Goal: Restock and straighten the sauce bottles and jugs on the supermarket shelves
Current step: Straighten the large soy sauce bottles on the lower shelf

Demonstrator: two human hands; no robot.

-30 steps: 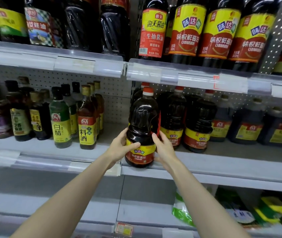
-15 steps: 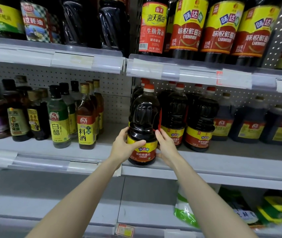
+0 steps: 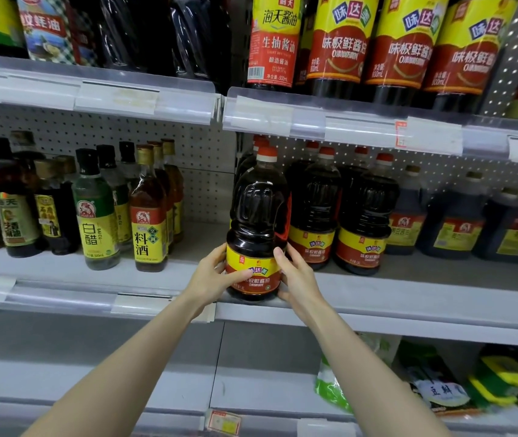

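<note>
Both hands on the big soy sauce jug (image 3: 259, 222) right now. My left hand (image 3: 212, 277) is wrapped round its lower left side, fingers (image 3: 218, 252) curled onto the yellow-and-red label and thumb lying across the front of it. My right hand (image 3: 298, 279) clamps the lower right side the same way, thumb up against the label edge, and the rest of that hand's fingers are tucked behind the jug where I can't see them. So fingers closed on the jug from both sides, not loose.

The jug is upright, red cap on top, sitting at the very front edge of the middle shelf (image 3: 409, 298), at the left end of its section. More jugs with red caps are lined up behind it. Just to its right are two matching jugs (image 3: 314, 216), set a bit further back.

Over in the section to the left there's a green white vinegar bottle (image 3: 95, 212) and a cooking wine bottle (image 3: 148, 212) up front, upright, well apart from my jug. The top shelf has a row of tall soy bottles (image 3: 336, 42) with yellow and red labels.
</note>
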